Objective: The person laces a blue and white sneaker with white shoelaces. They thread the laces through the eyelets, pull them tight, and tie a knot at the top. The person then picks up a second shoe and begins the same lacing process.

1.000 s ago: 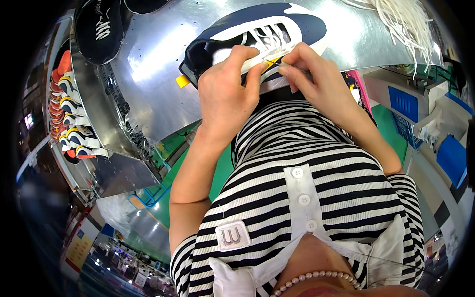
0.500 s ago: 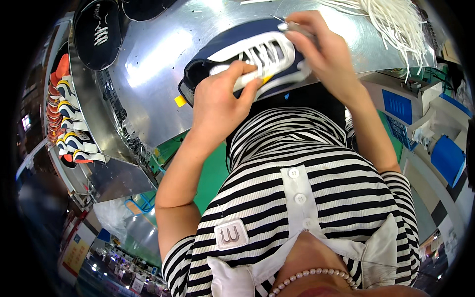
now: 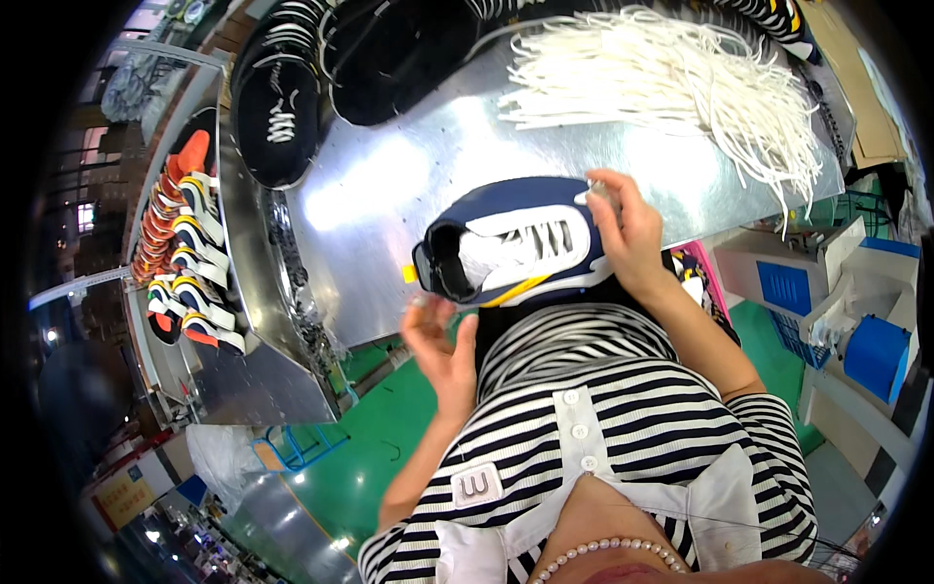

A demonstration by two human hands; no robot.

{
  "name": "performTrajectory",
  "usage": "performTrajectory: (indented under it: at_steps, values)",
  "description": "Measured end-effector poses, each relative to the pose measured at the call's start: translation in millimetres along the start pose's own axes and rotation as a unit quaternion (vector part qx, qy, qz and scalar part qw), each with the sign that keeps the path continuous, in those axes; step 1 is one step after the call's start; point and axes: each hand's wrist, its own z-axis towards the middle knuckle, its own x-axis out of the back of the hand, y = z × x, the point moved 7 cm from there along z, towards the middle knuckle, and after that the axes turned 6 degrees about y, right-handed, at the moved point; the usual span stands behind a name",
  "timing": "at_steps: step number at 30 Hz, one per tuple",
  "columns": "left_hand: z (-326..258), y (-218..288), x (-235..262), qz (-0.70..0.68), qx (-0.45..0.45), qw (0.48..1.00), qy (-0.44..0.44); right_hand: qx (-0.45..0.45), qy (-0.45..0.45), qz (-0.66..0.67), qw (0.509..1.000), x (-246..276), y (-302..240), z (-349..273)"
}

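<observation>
A navy shoe (image 3: 516, 191) with a white lace panel, white laces and a yellow stripe sits on the metal table, its toe to the right and its dark opening to the left. At the toe is my right hand (image 3: 630, 234), its fingers curled and closed. Something small and greyish shows between the fingertips, too little of it visible to name. My left hand (image 3: 443, 355) is open below the heel, thumb and fingers apart, next to a yellow tab (image 3: 410, 274) at the heel. Whether its fingertips touch the shoe I cannot tell.
A heap of white laces (image 3: 671, 83) lies across the back right of the metal table (image 3: 360, 234). Dark shoe-shaped pieces (image 3: 277, 127) stand at the back left. Beyond the left edge are stacked shoe uppers (image 3: 190, 243). A grey unit with blue panels (image 3: 783, 282) stands to the right.
My left hand has let go of the shoe's side and opened below the heel. My right hand stays at the toe. The view has shifted, showing more of the table's back.
</observation>
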Motion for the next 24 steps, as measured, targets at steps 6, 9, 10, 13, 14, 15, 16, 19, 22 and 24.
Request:
performTrajectory:
  at_steps: [6,9,10,13,14,15,16,19,22,24]
  values:
    - [24,3,-27,-0.597,0.448,0.635,-0.199,-0.108,-0.086,0.194,0.971,-51,-6,10]
    - [102,94,-16,-0.267,0.07,0.954,-0.116,-0.196,-0.196,0.292,0.915,-72,-20,15]
    - [124,127,-18,-0.168,0.012,0.983,-0.076,-0.191,-0.179,0.286,0.922,-70,-11,18]
    - [214,147,-6,0.247,-0.093,0.964,-0.026,-0.18,-0.123,0.234,0.947,-45,16,31]
    - [250,142,-14,0.457,-0.183,0.87,-0.042,-0.188,-0.116,0.229,0.948,-37,23,34]
    - [292,119,-15,0.564,-0.271,0.78,-0.012,-0.196,-0.11,0.224,0.948,-33,26,36]
    - [331,97,-23,0.65,-0.217,0.728,0.013,-0.172,-0.114,0.185,0.961,-31,22,37]
    - [417,59,-53,0.628,-0.324,0.707,0.012,-0.107,-0.146,0.055,0.982,-28,10,37]
    - [447,31,-54,0.649,-0.26,0.715,-0.02,-0.096,-0.143,0.033,0.984,-15,4,42]
    - [404,43,-59,0.561,-0.309,0.767,0.019,-0.104,-0.077,0.037,0.991,9,32,37]
